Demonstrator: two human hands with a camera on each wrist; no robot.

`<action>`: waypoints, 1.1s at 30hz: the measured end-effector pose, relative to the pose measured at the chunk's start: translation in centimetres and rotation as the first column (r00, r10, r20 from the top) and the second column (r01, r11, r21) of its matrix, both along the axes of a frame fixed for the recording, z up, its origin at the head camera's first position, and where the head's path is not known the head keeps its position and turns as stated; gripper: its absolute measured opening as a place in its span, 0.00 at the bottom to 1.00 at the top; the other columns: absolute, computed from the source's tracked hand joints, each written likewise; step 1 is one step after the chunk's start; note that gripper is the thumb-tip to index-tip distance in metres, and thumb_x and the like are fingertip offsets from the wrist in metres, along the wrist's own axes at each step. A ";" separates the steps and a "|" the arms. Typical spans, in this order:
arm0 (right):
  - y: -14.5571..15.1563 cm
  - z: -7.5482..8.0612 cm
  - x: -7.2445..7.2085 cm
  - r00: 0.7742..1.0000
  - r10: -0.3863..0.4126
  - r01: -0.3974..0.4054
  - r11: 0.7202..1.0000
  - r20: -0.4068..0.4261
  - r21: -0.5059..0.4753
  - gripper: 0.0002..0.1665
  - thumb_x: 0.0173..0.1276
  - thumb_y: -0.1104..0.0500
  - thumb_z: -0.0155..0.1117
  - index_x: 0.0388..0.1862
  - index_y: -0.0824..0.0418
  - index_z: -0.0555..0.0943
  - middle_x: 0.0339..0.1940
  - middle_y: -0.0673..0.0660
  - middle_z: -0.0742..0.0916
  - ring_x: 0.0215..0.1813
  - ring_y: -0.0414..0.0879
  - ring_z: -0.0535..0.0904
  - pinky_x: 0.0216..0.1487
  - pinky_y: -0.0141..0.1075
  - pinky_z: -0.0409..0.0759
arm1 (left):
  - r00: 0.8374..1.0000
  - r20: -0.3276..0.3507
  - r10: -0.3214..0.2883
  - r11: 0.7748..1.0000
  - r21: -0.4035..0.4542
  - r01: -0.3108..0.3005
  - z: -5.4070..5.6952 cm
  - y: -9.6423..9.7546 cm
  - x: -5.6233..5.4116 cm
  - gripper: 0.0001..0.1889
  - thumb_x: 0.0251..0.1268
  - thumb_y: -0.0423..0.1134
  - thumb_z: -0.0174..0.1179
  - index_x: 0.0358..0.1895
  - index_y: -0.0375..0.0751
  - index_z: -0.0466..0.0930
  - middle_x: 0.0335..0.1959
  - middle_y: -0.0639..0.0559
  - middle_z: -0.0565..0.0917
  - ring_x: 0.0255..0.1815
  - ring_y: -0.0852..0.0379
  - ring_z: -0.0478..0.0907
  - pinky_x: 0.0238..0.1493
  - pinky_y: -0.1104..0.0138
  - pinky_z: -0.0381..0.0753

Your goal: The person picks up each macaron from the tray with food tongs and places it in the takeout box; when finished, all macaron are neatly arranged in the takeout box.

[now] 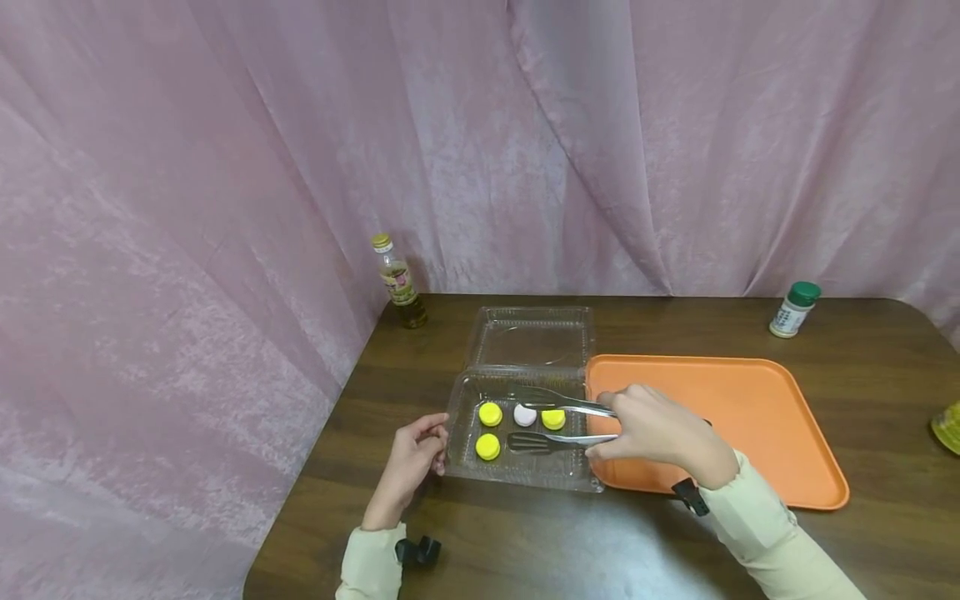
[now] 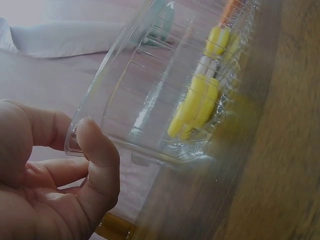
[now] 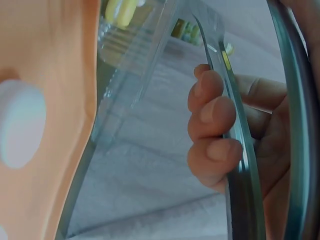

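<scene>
A clear plastic clamshell box (image 1: pixel 517 479) lies with its lid (image 1: pixel 534 342) folded back. Inside are yellow macaron-like rounds (image 1: pixel 487 447) and a white round (image 1: pixel 525 415). My left hand (image 1: pixel 415 457) pinches the box's left rim between thumb and finger, plain in the left wrist view. My right hand (image 1: pixel 652 429) grips metal tongs (image 1: pixel 573 439), fingers curled round one arm in the right wrist view. The tongs' arms stand apart over the box, the far one partly covering the white round and a yellow round (image 1: pixel 553 419). I see nothing clamped between their tips.
An orange tray (image 1: pixel 795 450) adjoins the box on the right; a white round (image 3: pixel 21 125) lies on it in the right wrist view. An oil bottle (image 1: pixel 400 287) stands back left, a green-capped shaker (image 1: pixel 795 310) back right. A yellow item (image 1: pixel 948 427) shows at the right edge.
</scene>
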State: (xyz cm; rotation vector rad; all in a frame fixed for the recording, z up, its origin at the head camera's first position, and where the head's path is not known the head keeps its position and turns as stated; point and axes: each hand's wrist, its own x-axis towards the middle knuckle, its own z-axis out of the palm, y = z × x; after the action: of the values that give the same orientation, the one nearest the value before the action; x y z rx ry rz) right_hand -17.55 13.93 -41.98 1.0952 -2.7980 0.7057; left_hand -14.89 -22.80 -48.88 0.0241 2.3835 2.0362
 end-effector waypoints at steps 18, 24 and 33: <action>4.3 -0.2 2.2 0.986 -0.162 0.163 0.986 -0.037 0.032 0.45 0.53 0.32 0.74 0.53 0.68 0.80 0.33 0.51 0.81 0.29 0.40 0.74 0.29 0.38 0.77 | 1.000 0.017 0.004 1.000 0.019 -0.004 0.2 0.1 0.0 0.22 0.64 0.18 0.48 0.61 0.21 0.74 0.37 0.37 0.76 0.23 0.58 0.70 0.19 0.72 0.76; 6.1 -1.0 2.7 0.976 -0.210 0.212 0.977 -0.060 0.034 0.44 0.52 0.31 0.75 0.50 0.66 0.81 0.36 0.53 0.82 0.31 0.42 0.78 0.29 0.41 0.79 | 1.000 0.026 0.003 1.000 0.012 -0.003 0.1 0.2 0.0 0.21 0.64 0.18 0.49 0.61 0.21 0.74 0.37 0.38 0.76 0.23 0.58 0.71 0.20 0.71 0.76; 8.7 -1.7 3.7 0.959 -0.256 0.262 0.964 -0.118 0.038 0.45 0.50 0.32 0.77 0.51 0.67 0.80 0.39 0.54 0.82 0.30 0.44 0.76 0.29 0.44 0.78 | 1.000 0.017 0.001 1.000 -0.004 -0.001 0.1 -0.1 -0.1 0.21 0.64 0.19 0.49 0.61 0.21 0.74 0.37 0.38 0.76 0.23 0.58 0.72 0.20 0.71 0.77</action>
State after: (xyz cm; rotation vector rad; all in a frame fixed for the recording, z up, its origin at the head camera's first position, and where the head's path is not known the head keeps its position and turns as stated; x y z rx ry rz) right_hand -13.88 22.62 -43.68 0.7281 -2.8030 0.5283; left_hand -14.99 -22.90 -48.77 0.0060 2.3783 2.0235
